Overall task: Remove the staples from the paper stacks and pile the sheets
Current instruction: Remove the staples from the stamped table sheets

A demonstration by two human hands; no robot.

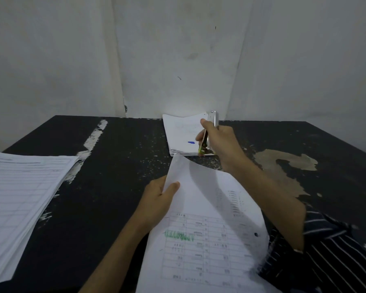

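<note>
The pile of sheets (19,197) lies far left on the black, paint-flecked tabletop (114,187). My left hand (156,199) pinches the edge of the loose sheets (209,208). They bow, so I think they could slip or crease. My right hand (222,142) grips the metal staple tool (213,119) over the small stack (182,132) by the white wall (178,49), where a careless jab might tear paper. A worn patch (283,161) shows on the right.

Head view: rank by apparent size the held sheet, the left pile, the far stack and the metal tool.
Largest: held sheet and left pile, alike, both cropped, unranked.
Next: far stack, shrunk by distance.
Smallest: metal tool.
</note>
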